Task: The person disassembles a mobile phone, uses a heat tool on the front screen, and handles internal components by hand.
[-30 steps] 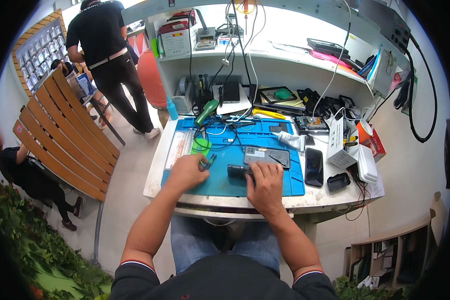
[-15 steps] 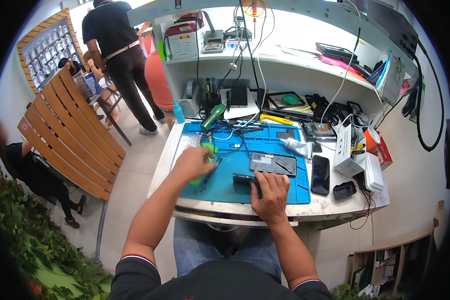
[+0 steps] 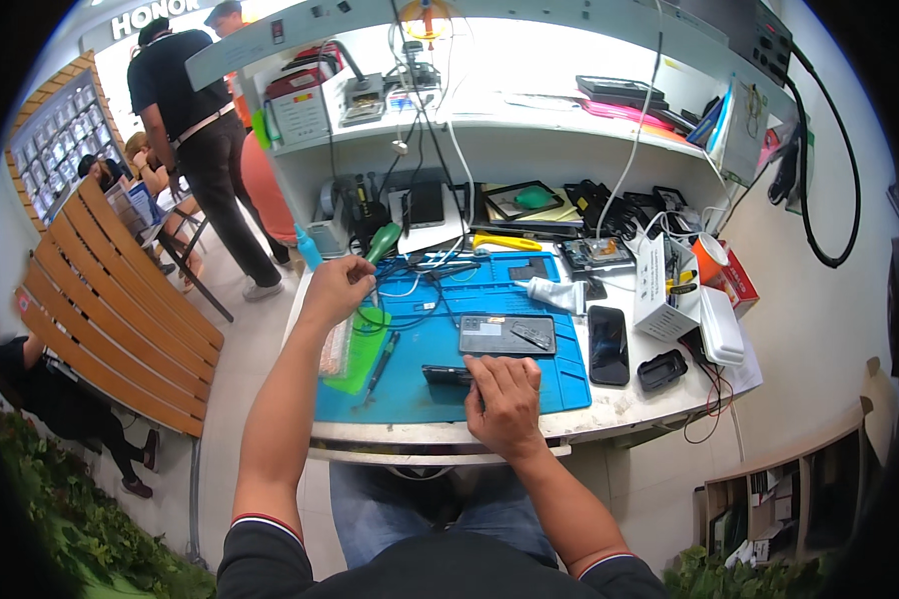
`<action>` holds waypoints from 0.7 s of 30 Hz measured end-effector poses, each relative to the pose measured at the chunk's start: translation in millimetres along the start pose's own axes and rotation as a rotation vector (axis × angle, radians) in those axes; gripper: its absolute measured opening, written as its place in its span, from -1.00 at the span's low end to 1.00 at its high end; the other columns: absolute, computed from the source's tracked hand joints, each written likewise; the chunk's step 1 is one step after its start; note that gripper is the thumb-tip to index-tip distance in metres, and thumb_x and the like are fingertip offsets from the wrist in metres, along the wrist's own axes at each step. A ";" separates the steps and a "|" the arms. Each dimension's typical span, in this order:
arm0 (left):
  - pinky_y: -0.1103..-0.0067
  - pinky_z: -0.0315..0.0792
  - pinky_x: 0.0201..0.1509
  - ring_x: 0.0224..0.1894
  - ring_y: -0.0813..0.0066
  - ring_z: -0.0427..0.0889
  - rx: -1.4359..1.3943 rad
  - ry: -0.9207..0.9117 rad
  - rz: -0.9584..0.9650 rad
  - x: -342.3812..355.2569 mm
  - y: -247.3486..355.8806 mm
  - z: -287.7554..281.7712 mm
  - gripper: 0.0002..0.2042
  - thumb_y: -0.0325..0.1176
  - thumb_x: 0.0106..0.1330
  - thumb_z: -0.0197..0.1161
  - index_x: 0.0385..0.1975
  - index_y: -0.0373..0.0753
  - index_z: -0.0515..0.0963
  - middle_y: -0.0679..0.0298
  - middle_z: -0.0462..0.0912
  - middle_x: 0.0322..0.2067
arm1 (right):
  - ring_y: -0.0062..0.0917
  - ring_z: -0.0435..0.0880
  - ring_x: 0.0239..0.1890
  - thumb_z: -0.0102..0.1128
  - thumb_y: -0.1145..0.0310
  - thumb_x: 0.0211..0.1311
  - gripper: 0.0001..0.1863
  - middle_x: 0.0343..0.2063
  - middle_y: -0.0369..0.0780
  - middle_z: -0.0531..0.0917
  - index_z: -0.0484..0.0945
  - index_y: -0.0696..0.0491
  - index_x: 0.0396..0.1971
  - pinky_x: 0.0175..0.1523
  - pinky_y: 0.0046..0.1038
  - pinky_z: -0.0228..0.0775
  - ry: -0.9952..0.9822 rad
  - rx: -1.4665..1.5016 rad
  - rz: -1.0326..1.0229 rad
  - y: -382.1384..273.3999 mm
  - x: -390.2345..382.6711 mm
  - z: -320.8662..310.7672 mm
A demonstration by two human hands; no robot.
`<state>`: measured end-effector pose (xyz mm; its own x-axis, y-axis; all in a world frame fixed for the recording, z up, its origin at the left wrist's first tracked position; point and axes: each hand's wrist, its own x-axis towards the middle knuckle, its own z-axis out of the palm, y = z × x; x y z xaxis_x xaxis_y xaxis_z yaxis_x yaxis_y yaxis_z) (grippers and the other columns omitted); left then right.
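My right hand [image 3: 501,399] grips a dark phone [image 3: 440,375] tilted on its side on the blue mat [image 3: 420,394]. My left hand [image 3: 345,285] is raised at the mat's back left beside the green-handled tool [image 3: 382,243] and cables, fingertips pinched; what they hold is too small to make out. A pen-like tool [image 3: 384,364] lies beside a green sheet [image 3: 355,364] and a clear parts tray [image 3: 334,349]. A grey phone back [image 3: 507,334] with small pieces on it lies behind my right hand.
Another phone [image 3: 608,344], a black case [image 3: 661,370], a tube [image 3: 554,295] and a box of tools [image 3: 669,295] are at right. Loaded shelves [image 3: 499,125] stand behind. Several people, one standing [image 3: 190,130], are at left beside a slatted wooden panel [image 3: 120,319].
My left hand has left the pen-like tool and moved up toward the back-left tools and cables. The tool now lies on the mat. My right hand still holds the phone.
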<state>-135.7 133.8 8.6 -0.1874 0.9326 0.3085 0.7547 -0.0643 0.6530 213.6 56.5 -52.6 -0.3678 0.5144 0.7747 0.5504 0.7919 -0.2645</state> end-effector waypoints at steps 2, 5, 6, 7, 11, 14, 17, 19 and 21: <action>0.43 0.69 0.03 -0.17 0.35 0.88 -0.008 -0.042 0.018 5.7 5.8 14.9 -0.78 -0.37 0.37 0.50 -0.05 -0.30 0.81 0.14 0.91 -0.22 | -0.35 0.70 0.04 0.38 0.53 0.11 -0.43 -0.01 -0.22 0.74 0.70 0.09 0.22 0.34 -0.15 0.28 -0.012 -0.002 -0.003 0.6 -0.3 -0.2; 0.43 0.69 0.03 -0.16 0.33 0.88 0.003 -0.092 0.063 10.0 21.2 33.7 -0.78 -0.38 0.37 0.49 -0.04 -0.28 0.81 0.13 0.90 -0.22 | -0.36 0.70 0.06 0.37 0.54 0.12 -0.43 0.01 -0.22 0.74 0.71 0.09 0.22 0.34 -0.15 0.28 -0.035 -0.012 -0.003 -0.3 0.4 -3.2; 0.42 0.69 0.04 -0.15 0.28 0.89 -0.002 -0.114 0.067 11.4 25.9 37.8 -0.78 -0.38 0.38 0.49 -0.04 -0.28 0.82 0.11 0.90 -0.20 | -0.36 0.69 0.06 0.36 0.54 0.12 -0.43 0.01 -0.22 0.74 0.71 0.09 0.23 0.35 -0.15 0.28 -0.041 -0.012 -0.001 -1.2 0.3 -3.0; 0.43 0.69 0.03 -0.16 0.32 0.88 -0.002 -0.112 0.104 13.2 29.7 43.3 -0.78 -0.39 0.38 0.50 -0.04 -0.30 0.82 0.12 0.90 -0.21 | -0.37 0.69 0.06 0.36 0.55 0.12 -0.42 0.01 -0.22 0.74 0.71 0.09 0.23 0.35 -0.15 0.28 -0.048 -0.010 -0.001 -1.0 -0.4 -3.0; 0.44 0.67 0.01 -0.17 0.36 0.85 -0.011 -0.097 0.186 17.7 39.1 57.6 -0.80 -0.44 0.39 0.47 -0.05 -0.33 0.81 0.13 0.89 -0.22 | -0.37 0.69 0.07 0.35 0.54 0.15 -0.43 0.02 -0.23 0.74 0.71 0.10 0.24 0.36 -0.16 0.28 -0.052 -0.009 0.004 1.0 -2.2 -4.1; 0.44 0.66 -0.03 -0.20 0.36 0.84 -0.031 -0.068 0.204 16.9 36.6 56.5 -0.79 -0.48 0.38 0.38 -0.06 -0.33 0.82 0.11 0.89 -0.21 | -0.34 0.69 0.06 0.34 0.62 0.02 -0.34 0.01 -0.22 0.75 0.71 0.08 0.26 0.35 -0.17 0.26 -0.033 0.005 0.001 1.9 -5.1 0.4; 0.45 0.66 -0.03 -0.22 0.38 0.83 0.012 -0.034 0.148 15.5 34.7 43.0 -0.77 -0.47 0.34 0.34 -0.07 -0.33 0.82 0.13 0.88 -0.23 | -0.34 0.71 0.05 0.34 0.61 0.02 -0.35 0.00 -0.21 0.76 0.72 0.07 0.23 0.34 -0.18 0.27 -0.036 0.056 0.023 0.0 -2.5 -3.6; 0.45 0.63 -0.09 -0.29 0.39 0.78 0.004 0.087 0.135 18.1 19.7 31.0 -0.77 -0.44 0.31 0.32 -0.12 -0.33 0.82 0.15 0.86 -0.28 | -0.33 0.73 0.04 0.36 0.61 0.01 -0.37 -0.03 -0.19 0.77 0.74 0.07 0.21 0.33 -0.19 0.27 -0.017 0.061 0.022 -1.3 1.4 -3.7; 0.43 0.60 -0.17 -0.36 0.38 0.75 -0.052 0.187 0.126 21.1 6.2 19.2 -0.79 -0.44 0.28 0.33 -0.17 -0.33 0.82 0.11 0.83 -0.32 | -0.33 0.73 0.03 0.37 0.60 0.00 -0.37 -0.03 -0.19 0.78 0.74 0.07 0.21 0.32 -0.19 0.28 -0.005 0.053 0.022 -1.3 0.5 -3.8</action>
<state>-123.0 159.9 5.9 -0.2104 0.8343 0.5096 0.7472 -0.1989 0.6341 215.5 54.4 -49.7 -0.3601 0.5336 0.7652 0.5181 0.7965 -0.3116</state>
